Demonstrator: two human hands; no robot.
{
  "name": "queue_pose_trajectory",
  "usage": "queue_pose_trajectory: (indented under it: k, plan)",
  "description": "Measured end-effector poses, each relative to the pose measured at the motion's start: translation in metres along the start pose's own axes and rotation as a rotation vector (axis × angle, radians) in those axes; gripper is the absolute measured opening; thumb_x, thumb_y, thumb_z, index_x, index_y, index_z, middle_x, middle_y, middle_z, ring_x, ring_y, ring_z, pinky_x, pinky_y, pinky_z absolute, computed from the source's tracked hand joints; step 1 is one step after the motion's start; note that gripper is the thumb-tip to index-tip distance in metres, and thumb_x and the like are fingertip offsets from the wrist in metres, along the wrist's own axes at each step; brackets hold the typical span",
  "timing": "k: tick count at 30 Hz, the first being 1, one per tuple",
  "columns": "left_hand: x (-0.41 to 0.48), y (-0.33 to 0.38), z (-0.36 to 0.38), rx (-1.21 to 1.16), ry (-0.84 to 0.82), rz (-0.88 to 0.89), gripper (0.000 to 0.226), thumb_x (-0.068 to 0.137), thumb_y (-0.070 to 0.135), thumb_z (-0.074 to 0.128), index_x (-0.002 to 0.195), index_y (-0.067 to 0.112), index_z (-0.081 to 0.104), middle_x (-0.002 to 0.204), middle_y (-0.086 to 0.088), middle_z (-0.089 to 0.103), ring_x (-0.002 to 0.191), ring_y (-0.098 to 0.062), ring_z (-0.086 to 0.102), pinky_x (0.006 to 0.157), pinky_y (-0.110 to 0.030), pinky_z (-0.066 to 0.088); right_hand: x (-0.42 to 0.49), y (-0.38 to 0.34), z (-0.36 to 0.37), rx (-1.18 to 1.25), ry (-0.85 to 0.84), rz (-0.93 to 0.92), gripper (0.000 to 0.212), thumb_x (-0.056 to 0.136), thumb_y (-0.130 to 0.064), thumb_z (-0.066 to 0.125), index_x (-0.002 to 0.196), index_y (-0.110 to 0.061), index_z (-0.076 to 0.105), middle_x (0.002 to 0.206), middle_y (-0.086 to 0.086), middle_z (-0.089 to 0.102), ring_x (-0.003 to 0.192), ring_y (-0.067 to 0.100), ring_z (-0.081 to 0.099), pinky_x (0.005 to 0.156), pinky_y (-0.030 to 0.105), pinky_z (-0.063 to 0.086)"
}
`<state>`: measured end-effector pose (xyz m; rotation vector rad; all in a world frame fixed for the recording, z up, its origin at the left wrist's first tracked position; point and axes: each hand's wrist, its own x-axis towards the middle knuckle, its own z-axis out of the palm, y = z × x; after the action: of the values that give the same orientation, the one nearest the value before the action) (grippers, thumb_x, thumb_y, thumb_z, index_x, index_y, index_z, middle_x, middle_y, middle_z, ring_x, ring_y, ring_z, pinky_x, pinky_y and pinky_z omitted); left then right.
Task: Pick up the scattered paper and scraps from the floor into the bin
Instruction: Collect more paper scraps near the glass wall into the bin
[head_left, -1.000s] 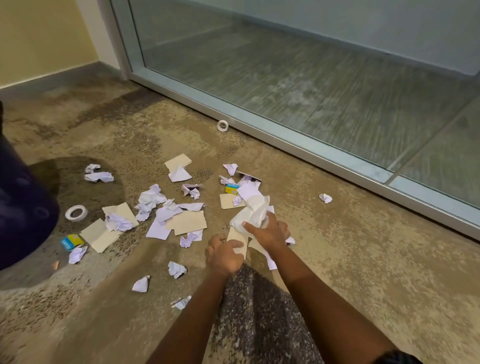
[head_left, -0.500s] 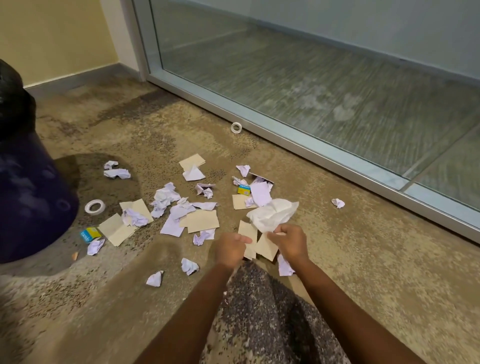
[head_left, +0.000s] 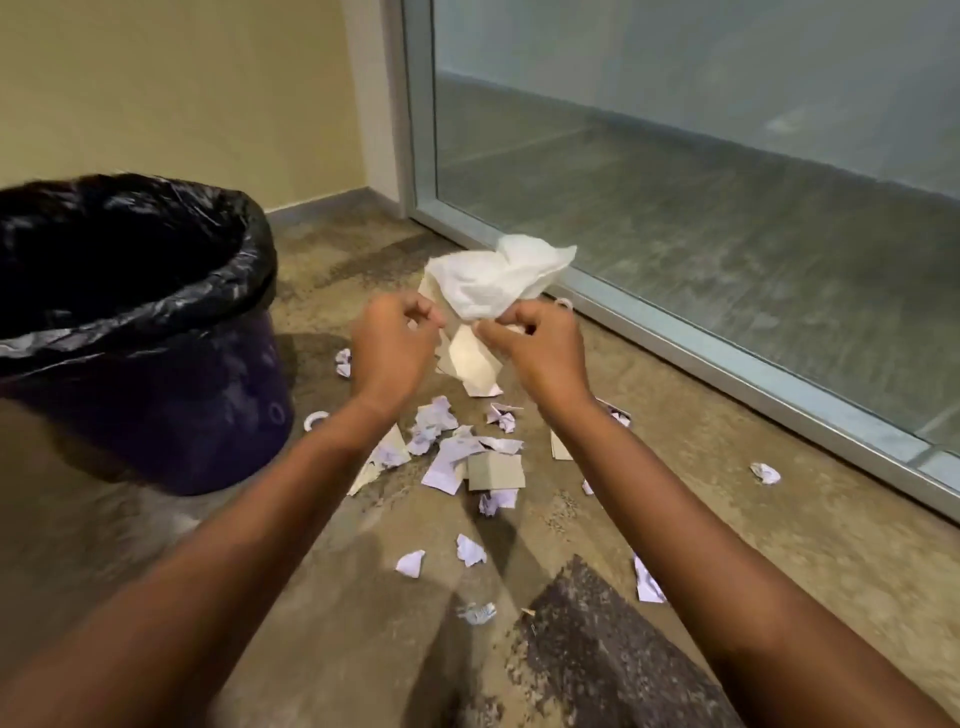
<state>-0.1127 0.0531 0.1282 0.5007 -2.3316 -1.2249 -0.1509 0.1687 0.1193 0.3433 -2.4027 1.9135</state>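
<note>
A white crumpled tissue (head_left: 501, 278) with cream paper sheets (head_left: 470, 358) under it hangs in the air between my two hands. My right hand (head_left: 535, 345) pinches the tissue and papers from the right. My left hand (head_left: 395, 343) grips the left edge of the papers. The purple bin (head_left: 156, 415) with a black liner (head_left: 130, 249) stands at the left, its mouth level with my hands and apart from them. Several white and lilac paper scraps (head_left: 447, 457) and a brown card piece (head_left: 496, 472) lie on the floor below my hands.
A glass partition with a metal bottom rail (head_left: 727, 358) runs along the right. A tape roll (head_left: 315, 420) lies beside the bin's base. A lone crumpled scrap (head_left: 764, 473) sits near the rail. My dark speckled garment (head_left: 597, 660) covers the floor at bottom centre.
Both hands rose from the floor with the tissue and papers and moved toward the bin. My view tilted up and left, bringing the bin's open mouth into sight.
</note>
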Motion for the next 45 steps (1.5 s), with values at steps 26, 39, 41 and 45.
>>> queue_pose_trajectory:
  k: [26, 39, 41, 45]
  plan:
    - [0.046, -0.080, -0.193, 0.161, 0.417, -0.355, 0.050, 0.092, -0.003, 0.030, 0.142, 0.003, 0.028, 0.148, -0.020, 0.022, 0.131, -0.036, 0.038, 0.112, -0.037, 0.028, 0.016, -0.129, 0.251, -0.208, -0.546, 0.019, 0.021, 0.078, -0.004, 0.062, 0.061, -0.006, 0.051, 0.063, 0.008, 0.045, 0.072, 0.024, 0.045, 0.058, 0.030, 0.040]
    - [-0.042, -0.037, -0.022, 0.432, -0.068, 0.316, 0.068, 0.085, -0.003, 0.045, 0.148, 0.003, 0.021, 0.157, -0.017, 0.016, 0.149, -0.027, 0.007, 0.121, -0.033, 0.005, -0.023, -0.014, 0.063, -0.269, -0.236, -0.109, 0.028, 0.082, -0.001, 0.053, 0.105, -0.006, 0.069, 0.107, 0.012, 0.072, 0.096, 0.018, 0.064, 0.076, 0.020, 0.046]
    - [-0.068, -0.034, 0.009, 0.426, -0.190, 0.310, 0.067, 0.086, -0.001, 0.046, 0.148, 0.002, 0.020, 0.157, -0.017, 0.018, 0.149, -0.026, 0.009, 0.122, -0.034, 0.006, -0.040, 0.012, 0.027, -0.309, -0.214, -0.083, 0.030, 0.080, 0.005, 0.051, 0.102, -0.004, 0.069, 0.103, 0.013, 0.072, 0.089, 0.014, 0.062, 0.071, 0.010, 0.044]
    - [-0.126, -0.034, 0.074, 0.487, -0.344, 0.409, 0.079, 0.059, 0.011, 0.075, 0.132, 0.000, 0.045, 0.130, -0.020, 0.058, 0.126, -0.031, 0.055, 0.104, -0.040, 0.044, -0.085, 0.059, -0.039, -0.382, -0.166, -0.003, 0.030, 0.077, 0.010, 0.050, 0.095, -0.002, 0.070, 0.097, 0.016, 0.073, 0.091, 0.026, 0.065, 0.077, 0.022, 0.047]
